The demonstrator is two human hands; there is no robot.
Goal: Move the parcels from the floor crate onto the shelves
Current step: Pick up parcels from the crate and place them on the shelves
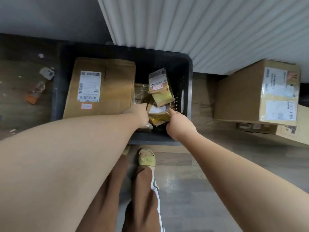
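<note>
A black plastic crate [187, 77] stands on the floor below me. A large flat cardboard parcel [100, 87] with a white label lies across its left half. Several small tape-wrapped parcels are piled in its right half; the topmost small brown parcel [160, 87] stands tilted. Both of my hands reach into the pile. My left hand [140, 114] grips a small parcel's left side, fingers hidden below. My right hand [178, 124] pinches the right edge of a white-labelled small parcel [158, 109].
White shelf boards [209, 30] run edge-on above the crate's far right. A big cardboard box [257, 94] sits on the floor to the right, atop flatter boxes. Litter and an orange bottle [36, 92] lie on the floor at left. My feet stand just behind the crate.
</note>
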